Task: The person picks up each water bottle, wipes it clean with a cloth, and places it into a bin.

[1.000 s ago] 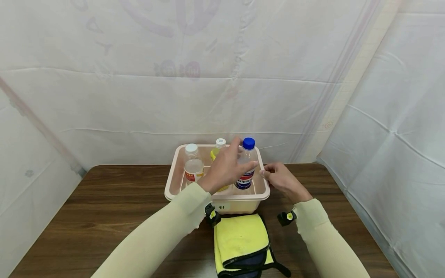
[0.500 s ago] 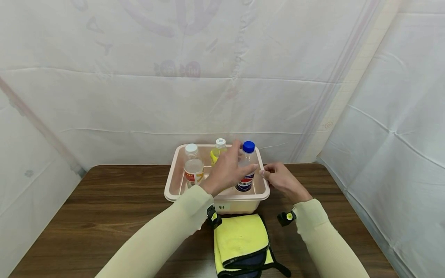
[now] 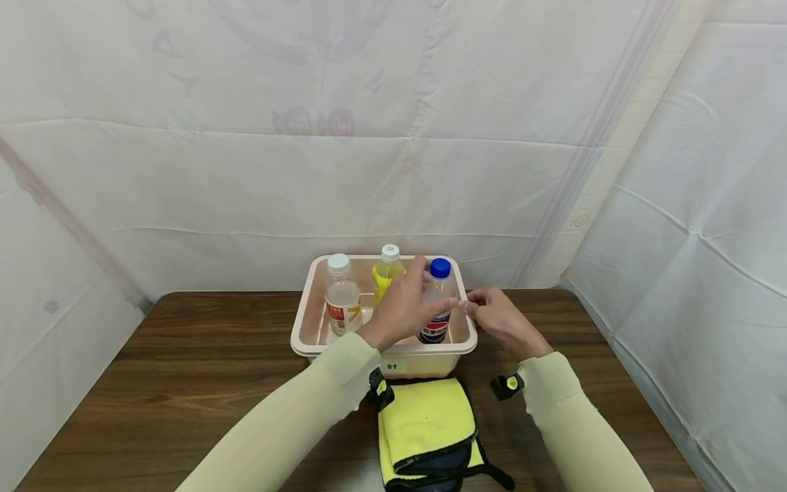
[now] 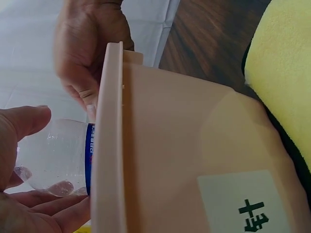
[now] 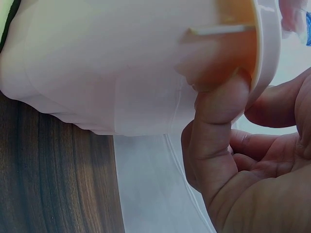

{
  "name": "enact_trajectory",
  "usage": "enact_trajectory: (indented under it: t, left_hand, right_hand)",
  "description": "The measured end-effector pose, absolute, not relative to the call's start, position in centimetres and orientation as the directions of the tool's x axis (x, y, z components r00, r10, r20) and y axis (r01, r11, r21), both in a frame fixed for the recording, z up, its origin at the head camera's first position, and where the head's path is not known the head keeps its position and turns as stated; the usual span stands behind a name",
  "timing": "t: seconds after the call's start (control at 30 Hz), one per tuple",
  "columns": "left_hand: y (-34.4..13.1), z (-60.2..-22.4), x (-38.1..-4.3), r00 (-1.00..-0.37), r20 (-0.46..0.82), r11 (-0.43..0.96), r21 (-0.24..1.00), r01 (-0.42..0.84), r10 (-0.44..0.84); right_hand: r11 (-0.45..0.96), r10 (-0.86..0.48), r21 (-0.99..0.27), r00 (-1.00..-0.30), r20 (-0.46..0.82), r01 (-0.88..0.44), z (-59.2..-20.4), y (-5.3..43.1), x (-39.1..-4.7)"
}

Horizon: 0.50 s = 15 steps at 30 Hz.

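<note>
My left hand [image 3: 402, 304] holds a clear plastic bottle [image 3: 436, 290] with a blue cap and a dark blue label, upright inside the right part of a pale pink plastic basin [image 3: 384, 350]. In the left wrist view the thumb and fingers lie around the upper part of this bottle [image 4: 58, 150]; its label is mostly behind the rim. At the basin's right edge, my right hand [image 3: 501, 319] pinches the rim [image 5: 267, 43] between thumb and forefinger. Two white-capped bottles stand in the basin: a clear one [image 3: 342, 297] at left and a yellow-wrapped one [image 3: 386, 273] behind my left hand.
A folded yellow towel [image 3: 427, 417] with black edging and a black loop lies before the basin on the dark wooden table [image 3: 203, 383]. White sheeting [image 3: 369, 191] hangs right behind the table's back edge and along both sides.
The blue-capped bottle has gone lower in the basin, and my left hand has moved slightly down and right with it. My right hand stays on the rim.
</note>
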<state>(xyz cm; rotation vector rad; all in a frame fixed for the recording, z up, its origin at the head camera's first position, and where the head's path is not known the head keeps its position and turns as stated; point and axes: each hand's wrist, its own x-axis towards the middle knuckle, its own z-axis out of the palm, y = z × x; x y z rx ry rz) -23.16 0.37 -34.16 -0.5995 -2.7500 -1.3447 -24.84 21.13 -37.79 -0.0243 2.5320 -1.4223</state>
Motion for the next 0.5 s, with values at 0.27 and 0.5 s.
enact_trajectory:
  t: [0.27, 0.5]
  left_hand:
    - [0.47, -34.91, -23.06, -0.932, 0.18, 0.566, 0.753, 0.336, 0.314]
    - [0.53, -35.12, -23.19, -0.93, 0.191, 0.558, 0.755, 0.343, 0.313]
  right_hand:
    - [0.515, -0.135, -0.852, -0.971, -0.196, 0.1, -37.95, 21.12, -24.87]
    - [0.51, -0.127, -0.854, -0.973, -0.191, 0.102, -37.76, 21.13, -24.92]
